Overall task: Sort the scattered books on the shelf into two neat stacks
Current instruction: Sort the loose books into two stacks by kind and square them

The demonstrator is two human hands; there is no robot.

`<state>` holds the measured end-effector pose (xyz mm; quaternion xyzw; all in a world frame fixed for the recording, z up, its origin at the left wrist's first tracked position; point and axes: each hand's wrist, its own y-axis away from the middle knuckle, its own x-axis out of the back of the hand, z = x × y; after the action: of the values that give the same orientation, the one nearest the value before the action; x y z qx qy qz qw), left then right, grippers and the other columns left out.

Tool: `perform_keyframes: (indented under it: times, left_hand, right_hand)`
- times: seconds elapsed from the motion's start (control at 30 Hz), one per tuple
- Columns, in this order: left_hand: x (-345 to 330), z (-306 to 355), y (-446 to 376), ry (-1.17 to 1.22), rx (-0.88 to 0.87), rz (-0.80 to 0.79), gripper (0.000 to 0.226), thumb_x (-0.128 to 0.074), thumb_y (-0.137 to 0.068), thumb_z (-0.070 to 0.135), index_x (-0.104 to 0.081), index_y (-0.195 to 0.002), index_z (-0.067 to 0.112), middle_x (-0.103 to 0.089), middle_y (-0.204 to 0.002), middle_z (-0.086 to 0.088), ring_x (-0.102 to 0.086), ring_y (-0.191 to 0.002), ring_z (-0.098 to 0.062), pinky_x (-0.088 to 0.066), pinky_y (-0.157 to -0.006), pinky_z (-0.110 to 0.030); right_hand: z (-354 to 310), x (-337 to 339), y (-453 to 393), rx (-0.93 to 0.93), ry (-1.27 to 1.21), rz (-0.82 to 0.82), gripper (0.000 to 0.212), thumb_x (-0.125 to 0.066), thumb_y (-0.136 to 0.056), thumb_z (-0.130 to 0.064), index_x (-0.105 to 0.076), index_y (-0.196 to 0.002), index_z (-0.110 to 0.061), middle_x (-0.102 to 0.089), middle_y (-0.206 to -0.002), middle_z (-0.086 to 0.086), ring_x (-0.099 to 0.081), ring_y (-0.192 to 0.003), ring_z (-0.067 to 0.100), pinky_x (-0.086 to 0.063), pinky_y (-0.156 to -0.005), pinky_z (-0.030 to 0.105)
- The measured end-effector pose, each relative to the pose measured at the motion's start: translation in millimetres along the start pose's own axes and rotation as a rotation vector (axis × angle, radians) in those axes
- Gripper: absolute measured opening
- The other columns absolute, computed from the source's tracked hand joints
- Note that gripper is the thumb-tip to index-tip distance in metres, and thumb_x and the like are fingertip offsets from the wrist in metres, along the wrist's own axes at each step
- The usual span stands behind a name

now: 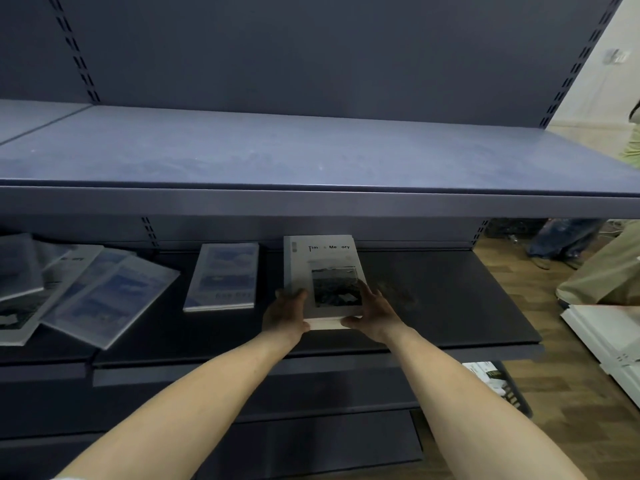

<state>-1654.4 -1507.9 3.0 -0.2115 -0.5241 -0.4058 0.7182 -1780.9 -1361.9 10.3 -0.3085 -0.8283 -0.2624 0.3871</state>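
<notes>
Black lettering on the cover of the white book with the dark photograph [323, 271], atop its stack, reads "Tim", a washed-out gap, then "Me" and "ory", while the print on the pale blue-covered book [224, 277] beside it stays too blurred to read.

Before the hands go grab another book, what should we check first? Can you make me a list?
1. Both hands on the white stack: ok. The left hand and right hand press the near corners of the white stack.
2. White stack edges lined up: ok at the front; the back is too dark to tell.
3. Second stack started: ok. The blue-cover stack lies flat beside it, apart.
4. Loose books left to sort: not ok. The scattered pile at the left overlaps at odd angles.
5. Room on the shelf to work: ok.
6. How many books are in each stack: cannot tell.
</notes>
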Motion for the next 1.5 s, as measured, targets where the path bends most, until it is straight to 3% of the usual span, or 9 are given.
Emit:
perform_keyframes:
  times: [0.27,0.43,0.6,0.73,0.87,1.07,1.2,1.37,1.5]
  left_hand:
    - [-5.5,-3.6,-0.8,0.017,-0.02,-0.01,0.065,-0.062,-0.093,0.02,-0.03,-0.148,0.034,-0.028,-0.147,-0.012,-0.044,-0.128,-0.033,-0.046,-0.1,-0.038]
    - [-4.1,-31.4,9.4,0.02,-0.061,0.005,0.064,-0.055,-0.097,0.024,-0.025,-0.151,0.037,-0.032,-0.148,-0.005,-0.042,-0.13,-0.026,-0.044,-0.1,-0.036]
    - [0.9,-57.5,30.6,-0.083,-0.085,0.058,0.055,-0.051,-0.098,0.03,-0.03,-0.149,0.031,-0.03,-0.15,-0.005,-0.044,-0.127,-0.025,-0.049,-0.092,-0.036]
    - [8.5,-76.5,42.4,-0.175,-0.074,0.084,0.051,-0.048,-0.099,0.029,-0.032,-0.148,0.028,-0.033,-0.148,-0.007,-0.047,-0.122,-0.028,-0.047,-0.089,-0.037]
    - [19.3,-99.6,52.1,-0.225,-0.069,0.127,0.049,-0.046,-0.099,0.029,-0.035,-0.146,0.03,-0.034,-0.146,-0.007,-0.045,-0.123,-0.03,-0.042,-0.095,-0.039]
    - [41.9,-167.3,68.0,-0.238,-0.039,0.191,0.046,-0.046,-0.098,0.026,-0.042,-0.143,0.025,-0.04,-0.146,-0.007,-0.042,-0.128,-0.029,-0.039,-0.102,-0.039]
    - [59.5,-235.7,79.3,-0.245,-0.002,0.183,0.053,-0.049,-0.096,0.026,-0.036,-0.147,0.023,-0.037,-0.147,-0.01,-0.039,-0.13,-0.03,-0.04,-0.102,-0.039]
    - [83.5,-328.8,85.6,-0.276,0.119,0.1,0.07,-0.048,-0.095,0.048,-0.019,-0.154,0.025,-0.015,-0.16,-0.005,-0.015,-0.145,-0.032,-0.025,-0.113,-0.045]
    - [94.9,-368.1,91.1,-0.255,-0.007,0.079,0.077,-0.052,-0.09,0.052,-0.02,-0.154,0.025,-0.02,-0.16,-0.003,-0.018,-0.145,-0.027,-0.019,-0.116,-0.044]
  right_hand:
    - [-4.5,-10.4,0.0,-0.164,0.337,0.131,0.089,-0.07,-0.083,-0.05,-0.02,-0.153,-0.027,-0.019,-0.154,0.015,-0.035,-0.135,0.034,-0.042,-0.103,0.041]
    - [-4.8,-28.4,15.0,0.176,0.57,0.274,0.07,-0.062,-0.092,-0.04,-0.03,-0.15,-0.017,-0.027,-0.154,0.014,-0.021,-0.144,0.034,-0.022,-0.117,0.048]
    - [-21.2,-57.7,22.8,0.259,0.511,0.238,0.065,-0.054,-0.096,-0.041,-0.029,-0.151,-0.018,-0.024,-0.157,0.011,-0.019,-0.146,0.031,-0.015,-0.12,0.045]
    - [-45.5,-82.8,22.9,0.345,0.525,0.23,0.058,-0.056,-0.094,-0.035,-0.038,-0.146,-0.014,-0.037,-0.149,0.013,-0.028,-0.142,0.033,-0.015,-0.121,0.046]
    - [-84.0,-97.6,17.7,0.359,0.505,0.196,0.059,-0.053,-0.095,-0.037,-0.034,-0.148,-0.02,-0.036,-0.149,0.008,-0.032,-0.138,0.029,-0.023,-0.117,0.047]
    - [-157.7,-134.3,9.4,0.4,0.507,0.142,0.058,-0.045,-0.099,-0.04,-0.026,-0.151,-0.022,-0.024,-0.156,0.007,-0.023,-0.143,0.028,-0.017,-0.119,0.045]
    - [-214.7,-179.7,6.5,0.402,0.485,0.07,0.058,-0.044,-0.099,-0.041,-0.027,-0.151,-0.022,-0.023,-0.157,0.007,-0.02,-0.145,0.027,-0.016,-0.119,0.046]
    - [-283.0,-232.4,3.8,0.454,0.475,0.022,0.059,-0.047,-0.097,-0.041,-0.028,-0.15,-0.022,-0.029,-0.154,0.006,-0.029,-0.14,0.026,-0.022,-0.117,0.042]
    - [-329.7,-271.2,-3.1,0.42,0.471,-0.014,0.06,-0.042,-0.096,-0.048,-0.03,-0.149,-0.023,-0.029,-0.154,0.006,-0.031,-0.138,0.027,-0.025,-0.114,0.041]
